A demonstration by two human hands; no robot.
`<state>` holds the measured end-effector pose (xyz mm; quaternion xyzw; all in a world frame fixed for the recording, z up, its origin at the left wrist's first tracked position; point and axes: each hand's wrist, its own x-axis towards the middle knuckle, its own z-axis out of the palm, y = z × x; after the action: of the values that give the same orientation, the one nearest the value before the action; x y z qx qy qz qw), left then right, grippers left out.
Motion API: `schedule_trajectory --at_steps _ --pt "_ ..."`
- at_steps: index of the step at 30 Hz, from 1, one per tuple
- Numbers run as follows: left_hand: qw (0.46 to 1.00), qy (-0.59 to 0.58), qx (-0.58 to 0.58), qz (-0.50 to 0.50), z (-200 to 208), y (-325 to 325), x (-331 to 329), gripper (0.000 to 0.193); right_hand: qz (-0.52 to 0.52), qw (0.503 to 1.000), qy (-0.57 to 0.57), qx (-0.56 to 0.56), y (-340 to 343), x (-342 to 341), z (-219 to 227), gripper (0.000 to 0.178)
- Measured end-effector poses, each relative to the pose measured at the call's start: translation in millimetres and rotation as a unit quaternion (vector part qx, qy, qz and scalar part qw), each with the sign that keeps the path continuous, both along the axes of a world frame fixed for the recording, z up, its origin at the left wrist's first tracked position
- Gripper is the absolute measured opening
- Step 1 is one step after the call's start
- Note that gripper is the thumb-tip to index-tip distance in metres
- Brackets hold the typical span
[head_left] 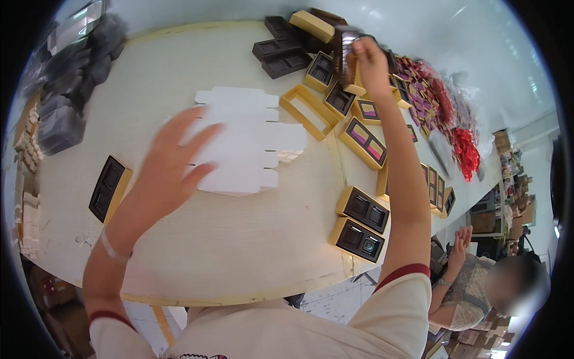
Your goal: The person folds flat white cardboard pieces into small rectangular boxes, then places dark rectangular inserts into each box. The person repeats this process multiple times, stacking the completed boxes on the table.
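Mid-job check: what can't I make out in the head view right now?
All in the head view:
- Dark tray in the right hand: motion blur smears its inner detail.
- White cardboard blanks: the left hand, itself blurred, covers part of their left side; whether it touches them is unclear.
- Yellow box: mostly hidden by the right forearm.
- Purple-and-gold packets: too small and overlapped to count.

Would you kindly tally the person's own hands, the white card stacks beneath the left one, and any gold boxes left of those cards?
Hands: 2 (left hand, right hand)
White card stack: 1
Gold box: 1
Total: 4
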<state>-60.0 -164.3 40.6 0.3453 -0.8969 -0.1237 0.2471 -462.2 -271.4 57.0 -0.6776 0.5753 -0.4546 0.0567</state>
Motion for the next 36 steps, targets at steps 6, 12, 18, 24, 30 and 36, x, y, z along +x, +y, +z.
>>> schedule_trajectory --at_steps 6,12,18,24,30,36 --pt "0.987 -0.116 -0.038 -0.109 -14 -103 -146 0.037 0.127 0.944 -0.303 0.038 115 48 83 0.016" --pt "0.972 -0.148 -0.163 -0.085 4 -97 -150 0.003 0.380 0.815 -0.127 0.419 249 89 57 0.024" --pt "0.982 -0.079 -0.168 -0.019 66 34 -35 0.011 0.405 0.747 -0.113 0.514 252 147 -29 0.022" --pt "0.979 -0.197 -0.031 0.049 -8 145 79 0.003 0.186 0.960 0.101 0.181 243 167 -15 0.042" --pt "0.994 -0.072 0.074 0.036 -23 166 94 0.031 0.140 0.921 0.305 0.197 325 201 -38 0.072" --pt "0.972 0.042 0.229 0.022 -34 153 107 0.079 0.219 0.944 0.001 0.247 311 189 -12 0.053"
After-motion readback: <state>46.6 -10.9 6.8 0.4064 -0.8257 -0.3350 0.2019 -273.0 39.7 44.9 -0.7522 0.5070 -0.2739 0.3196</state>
